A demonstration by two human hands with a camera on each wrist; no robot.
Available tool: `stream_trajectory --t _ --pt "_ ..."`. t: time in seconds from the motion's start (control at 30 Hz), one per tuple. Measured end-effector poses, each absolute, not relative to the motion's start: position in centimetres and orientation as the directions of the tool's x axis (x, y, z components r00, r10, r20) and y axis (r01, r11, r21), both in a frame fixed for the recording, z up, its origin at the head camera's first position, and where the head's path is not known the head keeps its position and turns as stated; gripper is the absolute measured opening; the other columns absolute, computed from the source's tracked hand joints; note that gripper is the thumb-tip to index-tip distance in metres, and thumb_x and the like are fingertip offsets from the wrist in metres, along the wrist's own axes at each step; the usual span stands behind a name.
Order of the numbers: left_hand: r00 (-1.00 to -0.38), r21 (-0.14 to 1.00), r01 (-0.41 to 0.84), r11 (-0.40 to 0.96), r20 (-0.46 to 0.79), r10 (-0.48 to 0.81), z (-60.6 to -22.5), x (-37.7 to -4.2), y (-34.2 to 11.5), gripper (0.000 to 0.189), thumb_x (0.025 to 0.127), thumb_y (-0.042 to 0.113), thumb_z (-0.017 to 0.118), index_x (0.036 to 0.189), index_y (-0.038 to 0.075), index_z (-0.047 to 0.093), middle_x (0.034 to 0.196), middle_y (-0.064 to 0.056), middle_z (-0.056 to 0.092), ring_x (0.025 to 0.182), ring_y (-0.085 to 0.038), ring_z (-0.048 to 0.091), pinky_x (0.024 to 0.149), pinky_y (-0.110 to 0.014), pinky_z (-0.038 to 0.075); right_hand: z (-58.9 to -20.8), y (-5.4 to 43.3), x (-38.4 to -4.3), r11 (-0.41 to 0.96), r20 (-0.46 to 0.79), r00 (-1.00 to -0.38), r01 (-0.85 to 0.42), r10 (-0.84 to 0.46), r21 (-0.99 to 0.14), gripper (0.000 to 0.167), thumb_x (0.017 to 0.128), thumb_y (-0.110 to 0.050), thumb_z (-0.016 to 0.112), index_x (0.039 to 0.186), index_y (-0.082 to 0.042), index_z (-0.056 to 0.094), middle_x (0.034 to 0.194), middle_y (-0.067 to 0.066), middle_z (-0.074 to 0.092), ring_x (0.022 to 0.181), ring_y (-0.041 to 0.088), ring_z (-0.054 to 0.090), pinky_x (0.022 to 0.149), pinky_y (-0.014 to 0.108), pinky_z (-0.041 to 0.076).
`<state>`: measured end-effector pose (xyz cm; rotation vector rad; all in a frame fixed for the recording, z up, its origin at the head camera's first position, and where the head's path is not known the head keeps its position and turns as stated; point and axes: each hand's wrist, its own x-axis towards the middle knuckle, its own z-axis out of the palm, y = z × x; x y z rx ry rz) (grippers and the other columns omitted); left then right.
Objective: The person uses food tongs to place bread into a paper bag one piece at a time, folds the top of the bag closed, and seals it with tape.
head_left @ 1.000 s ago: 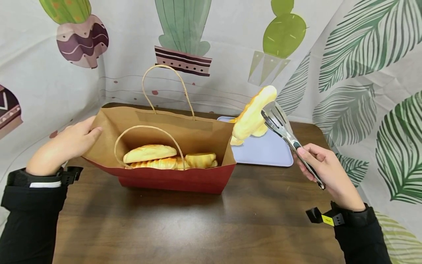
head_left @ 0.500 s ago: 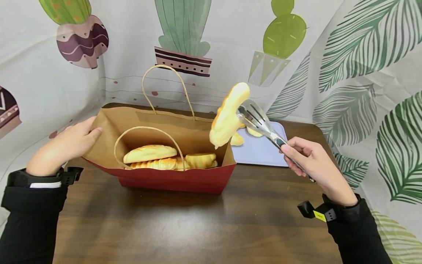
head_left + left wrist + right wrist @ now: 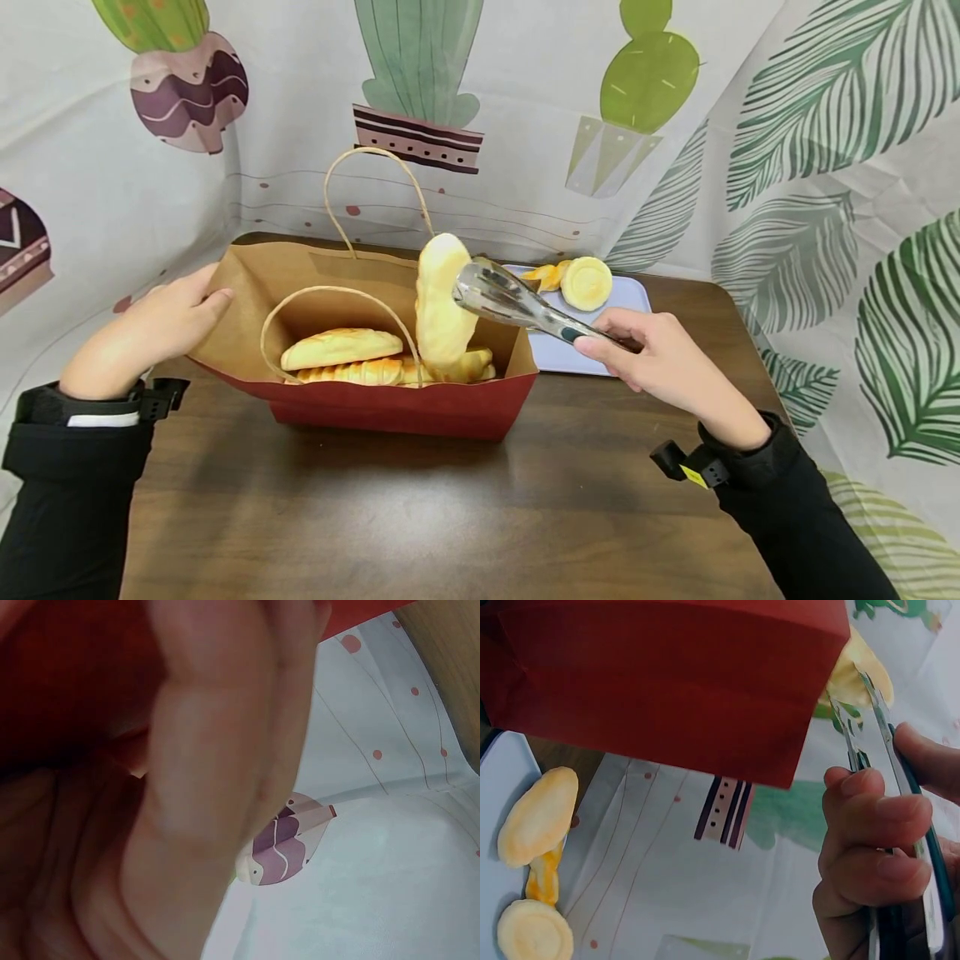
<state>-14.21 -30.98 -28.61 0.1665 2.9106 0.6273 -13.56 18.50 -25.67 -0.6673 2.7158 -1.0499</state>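
Hands [image 3: 637, 354] [image 3: 157, 325] grip tongs [image 3: 517, 302] and bag rim [image 3: 247, 383], bread [image 3: 442, 304] at the opening [image 3: 322, 312].

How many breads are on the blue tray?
3 visible: an oval bread, a round bread, and a twisted bread between them. The bag and tongs partly cover the tray in the head view, so more may be hidden.

tongs [image 3: 521, 307]: shiny metal | bag [image 3: 390, 410]: matt paper | table [image 3: 420, 525]: glossy wood | tray [image 3: 557, 357]: smooth plastic

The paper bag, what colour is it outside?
The paper bag is red outside, clearest in the right wrist view.
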Motion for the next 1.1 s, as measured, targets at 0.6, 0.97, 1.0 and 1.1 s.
stream_trajectory --t 0.6,0.97,1.0,1.1 --pt "-0.978 0.422 0.048 0.905 -0.165 0.129 -28.4 -14.1 -31.1 0.054 0.102 0.022 0.028 0.145 -0.008 0.015 0.136 -0.042 0.03 0.123 -0.063 0.027 0.098 -0.07 0.023 -24.2 13.1 -13.3 0.717 0.139 -0.772 -0.63 -0.621 -0.297 0.027 0.084 -0.04 0.07 0.083 -0.015 0.058 0.052 -0.009 0.036 0.047 0.006 0.034 0.046 0.024 0.029" --pt "-0.979 0.425 0.058 0.903 -0.155 0.136 -28.4 -14.1 -30.9 0.051 0.102 0.02 0.028 0.143 -0.008 0.019 0.134 -0.042 0.033 0.122 -0.062 0.028 0.098 -0.069 0.024 -23.9 12.5 -13.2 0.734 0.118 -0.805 -0.582 -0.581 -0.35 0.029 0.086 -0.041 0.067 0.092 -0.014 0.062 0.051 -0.006 0.037 0.047 0.008 0.036 0.047 0.026 0.03" --pt "-0.978 0.424 0.057 0.904 -0.156 0.135 -28.4 -14.1 -30.9 0.051 0.102 0.02 0.028 0.143 -0.008 0.019 0.134 -0.042 0.033 0.122 -0.063 0.028 0.098 -0.069 0.024 -23.9 12.6 -13.2 0.735 0.118 -0.806 -0.581 -0.58 -0.35 0.029 0.086 -0.041 0.068 0.09 -0.014 0.061 0.051 -0.006 0.036 0.047 0.008 0.035 0.046 0.025 0.029" --pt "-0.978 0.423 0.057 0.904 -0.157 0.135 -28.3 -14.0 -30.8 0.05 0.102 0.019 0.028 0.143 -0.009 0.019 0.134 -0.043 0.033 0.122 -0.062 0.028 0.098 -0.069 0.024 -24.0 12.8 -13.2 0.736 0.112 -0.809 -0.574 -0.577 -0.357 0.028 0.085 -0.04 0.068 0.086 -0.014 0.059 0.052 -0.006 0.037 0.048 0.008 0.035 0.046 0.025 0.029"
